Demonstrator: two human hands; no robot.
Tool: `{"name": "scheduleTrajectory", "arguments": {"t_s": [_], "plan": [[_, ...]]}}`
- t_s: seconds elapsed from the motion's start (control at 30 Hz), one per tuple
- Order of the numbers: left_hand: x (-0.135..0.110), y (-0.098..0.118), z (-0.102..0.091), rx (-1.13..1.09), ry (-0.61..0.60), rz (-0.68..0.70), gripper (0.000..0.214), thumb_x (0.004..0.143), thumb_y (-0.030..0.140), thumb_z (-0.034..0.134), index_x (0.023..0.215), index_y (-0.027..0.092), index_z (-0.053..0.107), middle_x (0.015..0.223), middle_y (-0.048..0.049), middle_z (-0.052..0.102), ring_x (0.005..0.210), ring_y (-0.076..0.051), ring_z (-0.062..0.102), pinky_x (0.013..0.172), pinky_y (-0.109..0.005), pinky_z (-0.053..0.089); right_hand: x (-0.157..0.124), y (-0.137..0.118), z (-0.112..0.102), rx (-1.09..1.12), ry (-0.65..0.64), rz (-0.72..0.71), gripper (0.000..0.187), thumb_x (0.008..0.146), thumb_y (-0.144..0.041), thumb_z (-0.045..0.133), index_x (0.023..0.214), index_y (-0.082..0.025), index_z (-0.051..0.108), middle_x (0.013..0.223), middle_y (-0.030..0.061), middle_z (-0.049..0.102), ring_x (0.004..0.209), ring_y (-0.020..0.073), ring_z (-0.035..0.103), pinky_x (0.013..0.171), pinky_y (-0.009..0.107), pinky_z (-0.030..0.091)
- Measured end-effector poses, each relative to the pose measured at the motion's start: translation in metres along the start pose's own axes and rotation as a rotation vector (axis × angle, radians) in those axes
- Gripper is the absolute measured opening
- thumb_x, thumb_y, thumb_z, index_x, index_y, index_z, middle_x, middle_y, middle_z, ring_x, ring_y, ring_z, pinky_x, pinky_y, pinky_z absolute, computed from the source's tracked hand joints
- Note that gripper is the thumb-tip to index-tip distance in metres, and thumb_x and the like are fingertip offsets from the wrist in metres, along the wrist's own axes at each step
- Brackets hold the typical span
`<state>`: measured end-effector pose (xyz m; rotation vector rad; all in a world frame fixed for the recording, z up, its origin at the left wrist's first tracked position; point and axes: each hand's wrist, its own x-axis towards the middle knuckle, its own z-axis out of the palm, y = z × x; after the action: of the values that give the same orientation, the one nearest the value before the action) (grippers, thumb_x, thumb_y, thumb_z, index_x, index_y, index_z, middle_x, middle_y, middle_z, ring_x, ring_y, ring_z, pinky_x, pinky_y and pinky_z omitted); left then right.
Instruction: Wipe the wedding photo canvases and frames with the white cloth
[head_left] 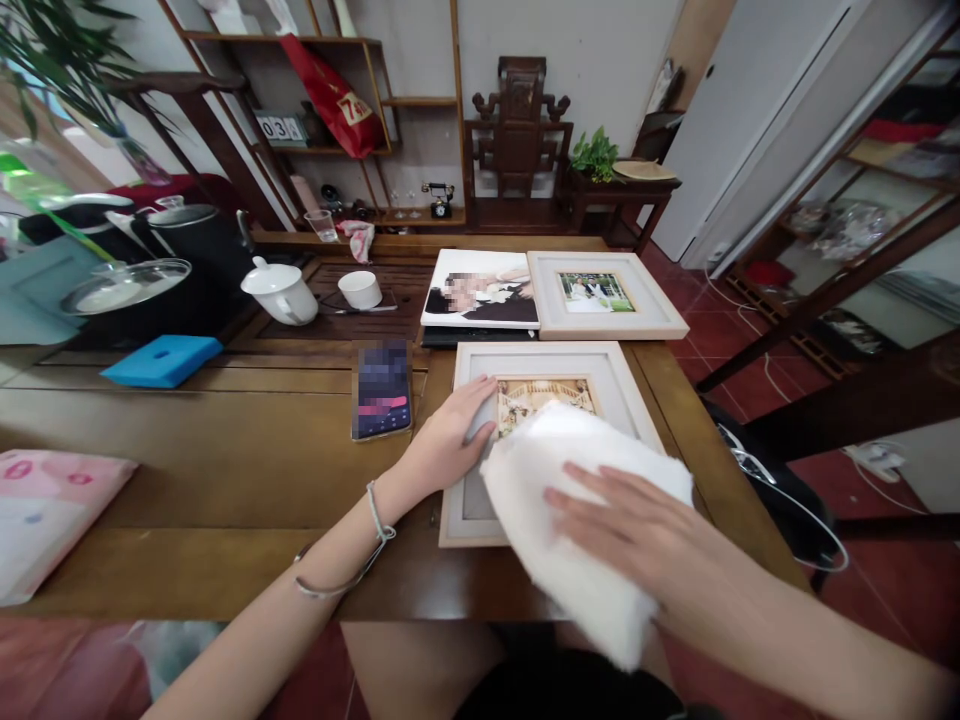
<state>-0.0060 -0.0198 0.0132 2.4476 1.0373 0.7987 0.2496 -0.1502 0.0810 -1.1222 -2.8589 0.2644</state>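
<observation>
A pale wooden picture frame [480,362] lies flat at the near right of the wooden table [225,470]. My left hand [448,435] rests flat on the frame's left side, fingers stretched out. My right hand [626,520] lies flat with spread fingers on a white cloth [555,470], pressing it onto the frame's lower right part. The cloth hangs over the table's near edge and hides much of the photo.
Behind lie a second framed photo [604,293] and an unframed print [480,290]. A phone [382,390] sits left of the frame. Further left are a blue box [161,360], a white teapot [279,290], a cup [360,289] and a pink packet [45,510].
</observation>
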Motion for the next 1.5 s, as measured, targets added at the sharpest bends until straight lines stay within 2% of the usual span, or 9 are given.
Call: {"name": "scheduleTrajectory", "arguments": {"t_s": [0.23,0.33,0.43,0.7,0.8,1.03,1.13,1.3,1.5], "plan": [[0.000,0.000,-0.001,0.005,-0.016,-0.024,0.050,0.096,0.025,0.047,0.144,0.014,0.040,0.148,-0.0172,0.047,0.141,-0.028,0.040,0.118,-0.050,0.034,0.031,0.097,0.002,-0.384,0.255,0.224,0.063,0.069,0.010,0.046,0.128,-0.009,0.058,0.142,0.0147,0.054,0.141,0.0340,0.035,0.111,0.056,0.033],[0.000,0.000,-0.001,-0.001,-0.009,-0.021,0.050,0.096,0.025,0.047,0.144,0.015,0.040,0.148,-0.0169,0.047,0.142,-0.028,0.039,0.118,-0.050,0.034,0.034,0.117,-0.005,-0.457,0.316,0.292,0.055,0.075,0.007,0.045,0.127,-0.002,0.057,0.138,0.0199,0.057,0.136,0.0355,0.043,0.108,0.055,0.037],[0.000,0.000,-0.001,-0.009,-0.010,-0.016,0.050,0.096,0.025,0.047,0.144,0.017,0.039,0.148,-0.0164,0.047,0.142,-0.027,0.039,0.118,-0.050,0.034,0.021,0.103,-0.007,-0.493,0.237,0.298,0.053,0.070,0.007,0.044,0.119,-0.003,0.062,0.129,0.0221,0.063,0.127,0.0352,0.052,0.098,0.050,0.047],[0.001,0.003,-0.002,-0.033,-0.005,-0.028,0.051,0.095,0.024,0.048,0.145,0.018,0.040,0.148,-0.0153,0.048,0.142,-0.028,0.040,0.118,-0.052,0.034,-0.036,0.003,-0.019,-0.301,0.118,0.033,0.070,0.044,-0.007,0.049,0.112,-0.017,0.064,0.108,0.0128,0.073,0.094,0.0288,0.068,0.078,0.041,0.056],[0.001,0.002,-0.002,-0.029,-0.002,-0.023,0.051,0.095,0.024,0.048,0.145,0.018,0.040,0.147,-0.0151,0.048,0.141,-0.028,0.040,0.117,-0.051,0.035,-0.027,0.010,-0.019,-0.248,0.128,0.078,0.066,0.044,-0.006,0.048,0.107,-0.019,0.065,0.109,0.0108,0.074,0.095,0.0275,0.068,0.081,0.040,0.055],[0.000,0.002,-0.002,-0.013,-0.007,-0.003,0.050,0.095,0.022,0.048,0.144,0.017,0.040,0.147,-0.0155,0.049,0.139,-0.027,0.044,0.117,-0.050,0.037,0.042,0.100,-0.005,-0.391,0.263,0.341,0.044,0.072,-0.002,0.052,0.113,-0.010,0.064,0.126,0.0207,0.065,0.123,0.0348,0.057,0.100,0.050,0.046],[0.000,0.001,-0.002,-0.010,-0.002,0.004,0.051,0.094,0.022,0.048,0.144,0.019,0.040,0.147,-0.0151,0.049,0.138,-0.028,0.044,0.116,-0.051,0.037,0.070,0.120,-0.006,-0.398,0.301,0.369,0.043,0.072,0.000,0.054,0.114,-0.006,0.063,0.139,0.0255,0.053,0.134,0.0382,0.045,0.107,0.052,0.039],[0.000,0.000,-0.001,-0.018,0.005,0.002,0.051,0.095,0.022,0.048,0.145,0.019,0.040,0.146,-0.0155,0.049,0.139,-0.029,0.043,0.116,-0.053,0.037,0.082,0.097,-0.002,-0.294,0.133,0.293,0.055,0.064,0.006,0.051,0.117,-0.004,0.060,0.144,0.0270,0.047,0.138,0.0383,0.039,0.112,0.055,0.031],[0.000,0.002,0.000,-0.011,0.009,0.003,0.049,0.095,0.022,0.047,0.144,0.015,0.041,0.146,-0.0172,0.050,0.138,-0.028,0.044,0.116,-0.050,0.037,0.027,0.025,-0.010,-0.177,-0.051,0.138,0.067,0.057,0.004,0.053,0.122,-0.009,0.058,0.140,0.0248,0.052,0.133,0.0374,0.047,0.107,0.054,0.040]]}}
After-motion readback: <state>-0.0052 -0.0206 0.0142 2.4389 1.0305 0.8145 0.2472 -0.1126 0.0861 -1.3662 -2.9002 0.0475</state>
